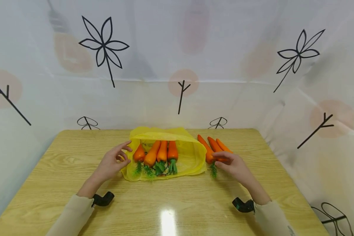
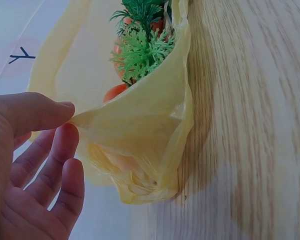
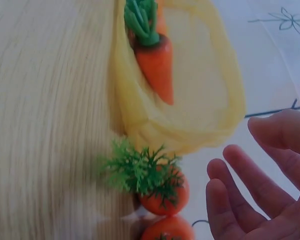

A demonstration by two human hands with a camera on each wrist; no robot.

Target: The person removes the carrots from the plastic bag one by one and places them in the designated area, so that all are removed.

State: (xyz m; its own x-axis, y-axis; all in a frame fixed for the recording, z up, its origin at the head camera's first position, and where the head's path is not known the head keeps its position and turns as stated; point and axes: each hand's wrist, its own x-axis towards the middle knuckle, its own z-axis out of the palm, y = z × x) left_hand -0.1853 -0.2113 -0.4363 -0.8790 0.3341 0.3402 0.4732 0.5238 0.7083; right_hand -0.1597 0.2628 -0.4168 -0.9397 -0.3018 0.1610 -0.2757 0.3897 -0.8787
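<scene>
A yellow plastic bag [image 1: 191, 160] lies on the table with its mouth facing me. Inside it several orange carrots [image 1: 172, 151] with green tops lie side by side. My left hand [image 1: 109, 164] pinches the left edge of the bag's mouth between thumb and fingertip; the left wrist view shows the plastic drawn out to that pinch. To the right of the bag are three more carrots [image 1: 205, 146], partly covered by my right hand [image 1: 234, 167]. In the right wrist view that hand's fingers [image 3: 260, 192] are apart and loosely bent, beside a carrot [image 3: 165, 195] with feathery leaves, holding nothing.
The wooden table [image 1: 135, 206] reaches back to a pale cloth wall [image 1: 144, 105] with drawn plants, which also encloses both sides. A black band piece [image 1: 104, 199] sits at the left wrist, and another black piece [image 1: 243, 205] at the right wrist.
</scene>
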